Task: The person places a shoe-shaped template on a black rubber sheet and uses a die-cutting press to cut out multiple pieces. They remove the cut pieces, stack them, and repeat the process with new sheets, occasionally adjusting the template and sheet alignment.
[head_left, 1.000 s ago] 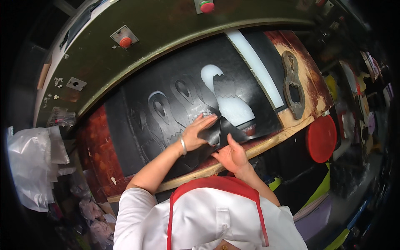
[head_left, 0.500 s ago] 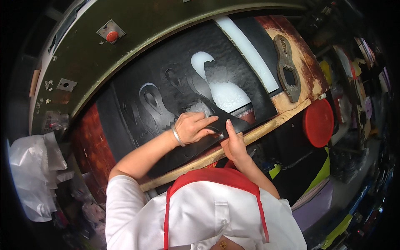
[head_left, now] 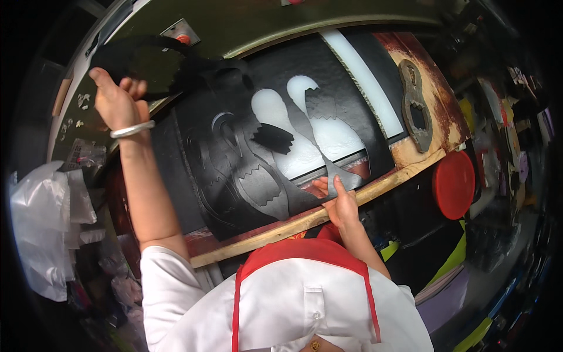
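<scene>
A large black sheet (head_left: 234,205) of leather-like material lies on the bench, with sole-like outlines and zigzag edges cut into it. My left hand (head_left: 120,105), wearing a silver bangle, is raised at the far left, fingers curled on a floppy black cut piece (head_left: 231,76). That piece is smeared by motion, and its grip is partly hidden. My right hand (head_left: 340,202) pinches the sheet's front edge, thumb on top and fingertips underneath. White board (head_left: 270,108) shows through openings in the sheet. A small black zigzag-edged scrap (head_left: 272,138) lies across one opening.
A sole-shaped cutting die (head_left: 416,108) rests at the bench's right end. A wooden rail (head_left: 275,232) runs along the front edge. A red round lid or stool top (head_left: 454,185) stands lower right. Clear plastic bags (head_left: 47,229) hang left. A green machine beam (head_left: 246,29) spans the back.
My left hand has swung from the sheet's front edge up to the far left with a black piece. A second white opening is uncovered. My right hand stays at the front edge.
</scene>
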Demonstrator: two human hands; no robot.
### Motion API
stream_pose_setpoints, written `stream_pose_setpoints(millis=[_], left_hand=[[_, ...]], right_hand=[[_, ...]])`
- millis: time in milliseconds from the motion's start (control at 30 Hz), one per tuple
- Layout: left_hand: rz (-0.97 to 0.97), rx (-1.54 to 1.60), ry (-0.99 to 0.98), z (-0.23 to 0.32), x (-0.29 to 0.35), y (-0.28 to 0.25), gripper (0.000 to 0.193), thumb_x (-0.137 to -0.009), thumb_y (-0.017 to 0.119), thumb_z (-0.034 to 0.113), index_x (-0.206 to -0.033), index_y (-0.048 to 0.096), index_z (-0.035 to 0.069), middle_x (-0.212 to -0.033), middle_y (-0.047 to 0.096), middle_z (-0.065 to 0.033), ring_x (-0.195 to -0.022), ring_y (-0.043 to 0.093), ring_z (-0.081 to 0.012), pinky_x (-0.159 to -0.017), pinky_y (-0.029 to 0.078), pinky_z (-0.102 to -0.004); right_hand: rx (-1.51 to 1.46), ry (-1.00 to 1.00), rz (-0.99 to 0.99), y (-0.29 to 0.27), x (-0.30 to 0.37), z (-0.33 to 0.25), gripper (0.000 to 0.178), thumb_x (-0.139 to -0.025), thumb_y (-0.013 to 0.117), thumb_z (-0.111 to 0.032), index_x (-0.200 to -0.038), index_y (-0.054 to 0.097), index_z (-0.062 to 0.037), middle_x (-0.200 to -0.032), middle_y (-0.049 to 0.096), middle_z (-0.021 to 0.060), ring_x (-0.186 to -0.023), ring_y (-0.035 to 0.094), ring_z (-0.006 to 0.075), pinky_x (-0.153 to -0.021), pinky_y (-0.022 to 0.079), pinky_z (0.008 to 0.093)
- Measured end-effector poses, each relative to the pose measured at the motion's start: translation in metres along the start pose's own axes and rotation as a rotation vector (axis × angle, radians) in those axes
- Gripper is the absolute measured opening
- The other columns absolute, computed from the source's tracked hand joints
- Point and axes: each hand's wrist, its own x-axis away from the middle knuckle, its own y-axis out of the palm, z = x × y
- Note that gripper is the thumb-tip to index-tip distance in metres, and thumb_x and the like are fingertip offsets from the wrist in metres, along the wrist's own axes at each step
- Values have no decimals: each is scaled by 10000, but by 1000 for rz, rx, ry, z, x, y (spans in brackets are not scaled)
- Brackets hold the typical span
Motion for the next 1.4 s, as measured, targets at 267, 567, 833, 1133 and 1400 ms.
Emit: stream_pose_setpoints(millis=[267,567,833,1133,1400], left_hand=[[-935,-479,724,-50,131,-59,220,-786,624,144,-972,669,35,-718,585,-100,-589,558,-257,-516,452,-374],[-844,-272,-147,-113,213,-116,264,-922,595,294,-925,627,31,-601,480,-60,-518,443,-218,-570,424,-325],[-35,394,-461,-38,41,-112,492,-974,527,441,-652,289,155,-524,226,59,-429,204,-62,-433,171,-253],[-315,-69,84,11,16,-151,430,-1003,502,262,-620,373,115,-536,442,-9,-448,366,-97,-444,300,-241],[-1216,-368,391,-93,186,-213,557,-731,745,345,-1155,643,-2,-724,483,-105,-638,494,-257,-603,425,-347]], right_hand=[[49,389,-342,22,31,28,335,-935,593,-54,-1263,528,-46,-1149,600,63,-975,609,169,-852,541,396],[-122,383,-357,46,36,57,463,-1051,282,-371,-1426,314,-102,-1080,650,125,-1289,453,264,-1104,283,487],[8,365,-115,42,31,68,463,-1050,327,-353,-1352,379,-6,-904,635,158,-1217,510,331,-1064,281,593],[244,358,-259,60,41,66,451,-1037,359,-301,-1371,373,2,-1265,548,190,-1233,489,281,-1031,403,477],[361,727,-472,78,33,101,497,-988,530,-309,-1337,462,38,-1225,585,110,-1132,554,129,-1001,429,276]])
